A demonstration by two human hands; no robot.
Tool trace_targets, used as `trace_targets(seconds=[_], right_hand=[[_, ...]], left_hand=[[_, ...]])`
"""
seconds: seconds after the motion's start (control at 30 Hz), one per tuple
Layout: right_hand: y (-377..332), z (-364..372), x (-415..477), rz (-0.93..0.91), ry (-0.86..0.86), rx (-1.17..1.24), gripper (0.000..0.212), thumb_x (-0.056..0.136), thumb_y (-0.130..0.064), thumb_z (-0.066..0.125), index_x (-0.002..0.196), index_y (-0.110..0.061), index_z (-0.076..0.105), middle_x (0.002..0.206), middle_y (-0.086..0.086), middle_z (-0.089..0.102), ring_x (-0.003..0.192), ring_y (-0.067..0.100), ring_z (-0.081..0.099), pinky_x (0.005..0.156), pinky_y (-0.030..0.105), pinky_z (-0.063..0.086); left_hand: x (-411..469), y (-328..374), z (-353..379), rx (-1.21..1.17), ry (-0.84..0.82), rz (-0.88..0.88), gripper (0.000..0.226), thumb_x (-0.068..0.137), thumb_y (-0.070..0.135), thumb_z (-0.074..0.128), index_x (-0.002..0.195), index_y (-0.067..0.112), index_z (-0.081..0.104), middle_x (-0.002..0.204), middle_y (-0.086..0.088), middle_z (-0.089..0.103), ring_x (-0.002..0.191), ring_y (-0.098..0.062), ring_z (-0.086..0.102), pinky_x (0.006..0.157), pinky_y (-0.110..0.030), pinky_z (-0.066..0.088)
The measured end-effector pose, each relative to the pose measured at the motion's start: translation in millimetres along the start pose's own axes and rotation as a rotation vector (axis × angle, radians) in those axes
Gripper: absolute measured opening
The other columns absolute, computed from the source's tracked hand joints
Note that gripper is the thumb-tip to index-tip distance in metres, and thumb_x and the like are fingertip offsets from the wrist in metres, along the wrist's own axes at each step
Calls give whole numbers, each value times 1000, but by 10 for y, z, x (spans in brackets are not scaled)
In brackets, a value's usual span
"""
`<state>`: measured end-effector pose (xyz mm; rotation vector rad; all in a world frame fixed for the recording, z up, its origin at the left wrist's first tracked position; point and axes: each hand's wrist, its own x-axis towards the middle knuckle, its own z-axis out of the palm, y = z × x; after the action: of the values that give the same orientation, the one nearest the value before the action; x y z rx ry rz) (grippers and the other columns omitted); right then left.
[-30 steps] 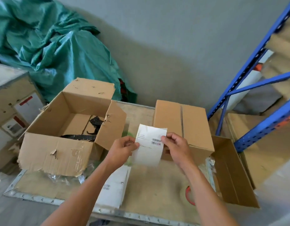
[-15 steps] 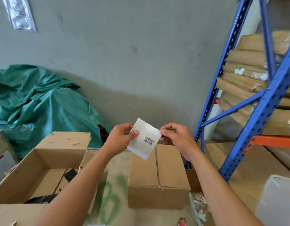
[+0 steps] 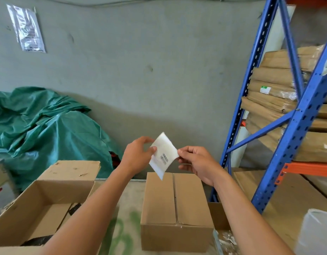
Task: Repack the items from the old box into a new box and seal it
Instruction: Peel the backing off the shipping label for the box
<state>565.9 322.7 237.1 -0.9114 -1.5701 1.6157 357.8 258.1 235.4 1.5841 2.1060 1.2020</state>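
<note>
A white paper label [image 3: 163, 156] with a barcode hangs tilted in the air above the table, pinched from both sides. My left hand [image 3: 137, 155] grips its left edge and my right hand [image 3: 195, 161] grips its right corner. Below it sits the new brown box [image 3: 175, 210], its top flaps closed with a seam down the middle. The old box [image 3: 39, 208] stands open at the left, flaps up, with dark items lying on its bottom.
A blue and orange metal rack [image 3: 295, 126] with stacked brown packages rises at the right. A green tarp [image 3: 48, 129] is heaped against the grey wall at the left. The table top [image 3: 125, 227] carries green paint marks. A flat cardboard piece [image 3: 291, 196] lies under the rack.
The view has tilted upward, showing more wall and rack. Both hands have lifted the label higher and turned it more slanted, away from the closed box top.
</note>
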Motion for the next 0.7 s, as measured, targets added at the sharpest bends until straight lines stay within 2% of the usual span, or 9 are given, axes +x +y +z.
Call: trace_targets(seconds=[0.03,0.1,0.13,0.2,0.23,0.3,0.43,0.6,0.7], right_hand=[[1,22,23,-18,34,-12,23,101,-11,61,108,10,68,84,9,66,71,9,61,63,22,57],[4,65,62,-49,83,-20,19,101,-11,61,102,5,71,82,6,66,69,8,60,61,22,56],[9,83,78,-57,89,-13,16,101,-12,62,99,1,72,81,5,66,69,8,60,60,22,56],[19,108,93,-65,77,-4,14,101,-12,62,95,-5,73,79,2,68,70,7,61,59,23,55],[19,115,89,-68,66,-3,15,101,-13,62,94,-6,74,77,0,68,70,6,61,59,22,54],[20,105,80,-69,44,3,16,100,-14,63,96,-5,75,77,1,69,71,7,62,59,22,53],[39,53,80,-48,8,-9,18,100,-14,63,101,-1,75,82,7,71,76,10,65,60,24,52],[59,31,118,-64,-2,-18,20,99,-12,63,103,6,73,82,8,68,74,10,59,58,24,49],[70,18,137,-93,-6,-55,19,99,-12,64,98,3,75,85,10,66,76,10,58,59,25,48]], left_hand=[[-43,35,33,71,127,1,34,96,33,64,127,20,66,127,1,70,113,-21,65,100,-40,51],[-181,160,99,-8,303,18,31,94,32,65,123,20,71,115,3,75,104,-13,69,97,-34,53],[-248,226,143,-111,275,23,24,93,32,67,113,22,76,102,7,78,93,-6,71,94,-32,56],[-321,299,261,-326,77,11,16,92,32,71,102,25,81,87,12,78,83,-1,73,87,-34,60],[-353,323,296,-414,-2,5,15,93,31,71,102,25,82,86,11,79,83,-3,74,86,-36,61],[-367,329,326,-510,-61,20,15,93,29,72,104,24,81,88,9,79,87,-8,76,86,-39,61],[-346,289,317,-447,-90,62,20,87,29,79,107,28,81,88,11,79,88,-3,74,88,-33,60],[-285,260,320,-437,-83,39,16,90,26,76,105,28,81,87,9,79,88,-16,76,88,-43,61],[-282,281,340,-387,-44,50,15,94,25,70,103,29,82,83,12,79,84,-16,76,84,-43,62]])
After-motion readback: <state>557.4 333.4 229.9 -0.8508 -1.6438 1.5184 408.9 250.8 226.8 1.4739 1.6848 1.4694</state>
